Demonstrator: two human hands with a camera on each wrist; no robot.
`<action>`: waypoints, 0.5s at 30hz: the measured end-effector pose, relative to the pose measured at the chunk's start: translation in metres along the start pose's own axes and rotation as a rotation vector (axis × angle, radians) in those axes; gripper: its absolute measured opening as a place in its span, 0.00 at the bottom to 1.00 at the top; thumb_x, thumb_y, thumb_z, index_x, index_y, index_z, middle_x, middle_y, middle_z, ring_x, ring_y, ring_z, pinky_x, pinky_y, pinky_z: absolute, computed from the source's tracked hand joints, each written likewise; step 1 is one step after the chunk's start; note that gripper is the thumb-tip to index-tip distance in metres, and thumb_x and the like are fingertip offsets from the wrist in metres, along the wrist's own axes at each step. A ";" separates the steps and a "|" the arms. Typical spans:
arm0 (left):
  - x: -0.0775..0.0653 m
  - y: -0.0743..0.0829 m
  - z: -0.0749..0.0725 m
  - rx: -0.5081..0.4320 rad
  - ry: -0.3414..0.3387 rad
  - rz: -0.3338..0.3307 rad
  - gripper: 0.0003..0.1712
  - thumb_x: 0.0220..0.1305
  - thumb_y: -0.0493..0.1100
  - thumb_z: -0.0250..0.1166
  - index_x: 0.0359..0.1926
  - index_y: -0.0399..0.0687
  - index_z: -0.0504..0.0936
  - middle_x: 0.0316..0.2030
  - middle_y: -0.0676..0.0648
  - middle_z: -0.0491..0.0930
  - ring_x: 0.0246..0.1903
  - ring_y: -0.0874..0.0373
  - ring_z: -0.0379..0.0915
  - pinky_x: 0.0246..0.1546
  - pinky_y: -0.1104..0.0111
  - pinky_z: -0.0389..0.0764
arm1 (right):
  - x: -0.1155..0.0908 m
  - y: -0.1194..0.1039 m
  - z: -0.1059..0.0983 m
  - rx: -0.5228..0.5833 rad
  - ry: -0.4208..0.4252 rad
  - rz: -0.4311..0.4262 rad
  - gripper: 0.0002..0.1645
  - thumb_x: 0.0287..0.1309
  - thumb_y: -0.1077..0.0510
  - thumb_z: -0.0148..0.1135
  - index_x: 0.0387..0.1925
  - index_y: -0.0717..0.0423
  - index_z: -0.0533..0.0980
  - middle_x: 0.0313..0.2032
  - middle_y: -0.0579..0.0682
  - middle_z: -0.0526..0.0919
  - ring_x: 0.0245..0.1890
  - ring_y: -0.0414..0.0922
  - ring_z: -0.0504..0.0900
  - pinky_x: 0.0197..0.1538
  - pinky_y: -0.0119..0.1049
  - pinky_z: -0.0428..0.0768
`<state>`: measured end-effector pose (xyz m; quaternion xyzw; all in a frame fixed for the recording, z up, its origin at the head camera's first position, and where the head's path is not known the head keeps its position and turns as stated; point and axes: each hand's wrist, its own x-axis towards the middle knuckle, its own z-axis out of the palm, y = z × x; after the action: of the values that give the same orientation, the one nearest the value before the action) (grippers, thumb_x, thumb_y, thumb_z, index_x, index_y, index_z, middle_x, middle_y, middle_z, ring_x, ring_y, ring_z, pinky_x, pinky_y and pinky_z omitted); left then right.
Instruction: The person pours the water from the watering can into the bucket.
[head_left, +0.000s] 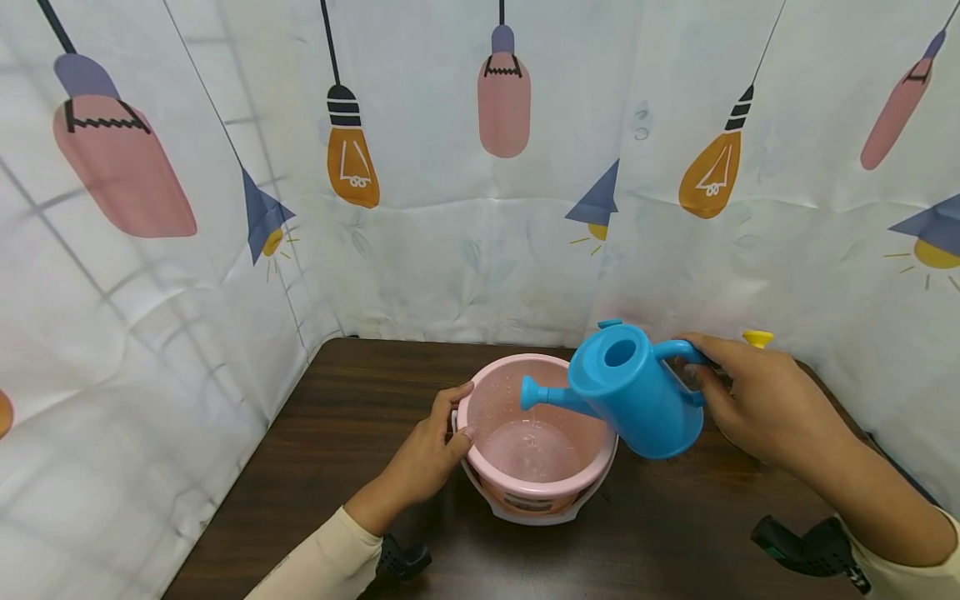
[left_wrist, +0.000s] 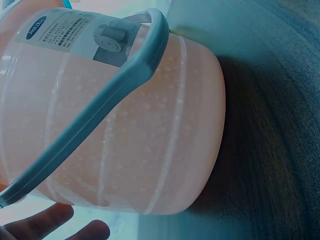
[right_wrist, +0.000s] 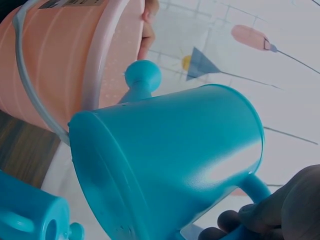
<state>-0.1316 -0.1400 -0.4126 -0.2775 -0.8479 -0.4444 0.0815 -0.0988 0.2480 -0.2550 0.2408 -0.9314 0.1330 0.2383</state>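
A pink bucket (head_left: 540, 483) with a pale carrying handle (left_wrist: 95, 115) hanging down its side stands on the table. Ripples and bright drops show at its bottom, below the spout. My left hand (head_left: 427, 450) grips the left part of the rim, and two of its fingertips (left_wrist: 92, 231) show beside the bucket wall in the left wrist view. My right hand (head_left: 757, 396) holds a blue watering can (head_left: 637, 392) by its handle. The can tilts left, its round spout head (right_wrist: 143, 75) over the bucket's opening.
Behind my right hand a small yellow knob (head_left: 758, 338) sticks up. In the right wrist view another blue object (right_wrist: 32, 212) with a handle lies at the lower left. A lamp-patterned curtain (head_left: 450, 267) hangs behind the dark wooden table (head_left: 360, 400).
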 end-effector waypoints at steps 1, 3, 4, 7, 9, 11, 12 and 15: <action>0.000 0.000 0.000 0.002 0.000 0.002 0.33 0.74 0.47 0.54 0.75 0.50 0.56 0.59 0.38 0.78 0.49 0.54 0.81 0.49 0.56 0.80 | 0.000 0.000 0.000 0.002 -0.001 0.001 0.25 0.59 0.68 0.69 0.59 0.65 0.78 0.40 0.59 0.86 0.17 0.37 0.65 0.21 0.35 0.65; 0.000 0.000 0.000 0.004 0.002 0.005 0.33 0.75 0.48 0.53 0.76 0.50 0.56 0.58 0.38 0.79 0.49 0.54 0.81 0.49 0.56 0.80 | 0.000 0.000 0.000 0.005 -0.001 0.000 0.25 0.59 0.68 0.69 0.59 0.64 0.78 0.40 0.58 0.86 0.16 0.37 0.64 0.21 0.34 0.64; 0.000 0.000 0.000 0.003 0.001 0.006 0.33 0.75 0.48 0.53 0.76 0.50 0.56 0.57 0.38 0.79 0.49 0.54 0.81 0.49 0.56 0.80 | 0.000 0.000 0.000 0.006 -0.001 -0.001 0.25 0.60 0.68 0.68 0.59 0.64 0.78 0.40 0.58 0.86 0.16 0.37 0.64 0.21 0.34 0.64; 0.000 0.001 0.000 0.002 -0.001 0.004 0.33 0.75 0.48 0.53 0.76 0.50 0.56 0.56 0.38 0.80 0.48 0.54 0.81 0.49 0.56 0.80 | 0.000 0.000 0.000 0.005 0.000 -0.002 0.25 0.59 0.68 0.68 0.59 0.65 0.78 0.40 0.59 0.86 0.16 0.37 0.64 0.21 0.34 0.64; 0.000 0.001 0.000 0.001 -0.001 0.000 0.33 0.75 0.48 0.53 0.76 0.50 0.56 0.56 0.38 0.80 0.48 0.54 0.81 0.49 0.56 0.80 | 0.000 0.000 0.000 0.004 0.000 -0.004 0.25 0.59 0.69 0.69 0.59 0.65 0.78 0.39 0.59 0.86 0.16 0.37 0.64 0.21 0.34 0.64; 0.000 0.001 -0.001 0.007 0.000 -0.004 0.33 0.75 0.49 0.53 0.76 0.50 0.56 0.58 0.38 0.78 0.49 0.54 0.81 0.49 0.56 0.80 | 0.000 0.000 0.000 0.004 0.000 -0.005 0.25 0.59 0.69 0.69 0.59 0.65 0.78 0.39 0.59 0.86 0.16 0.37 0.64 0.21 0.34 0.64; 0.000 0.001 -0.001 0.010 0.001 -0.005 0.33 0.75 0.49 0.53 0.76 0.50 0.56 0.60 0.37 0.77 0.49 0.54 0.81 0.49 0.55 0.80 | 0.000 0.000 0.000 0.004 -0.001 -0.004 0.25 0.59 0.69 0.69 0.59 0.65 0.78 0.39 0.59 0.86 0.16 0.37 0.64 0.21 0.34 0.64; 0.000 0.001 -0.001 0.020 0.003 -0.007 0.33 0.75 0.50 0.53 0.75 0.50 0.56 0.65 0.37 0.73 0.50 0.53 0.81 0.50 0.54 0.80 | 0.001 0.000 0.000 0.006 -0.007 0.005 0.25 0.59 0.68 0.68 0.59 0.65 0.78 0.40 0.59 0.86 0.16 0.37 0.64 0.21 0.35 0.65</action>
<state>-0.1306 -0.1401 -0.4112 -0.2731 -0.8530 -0.4366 0.0842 -0.0994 0.2473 -0.2550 0.2397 -0.9324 0.1356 0.2341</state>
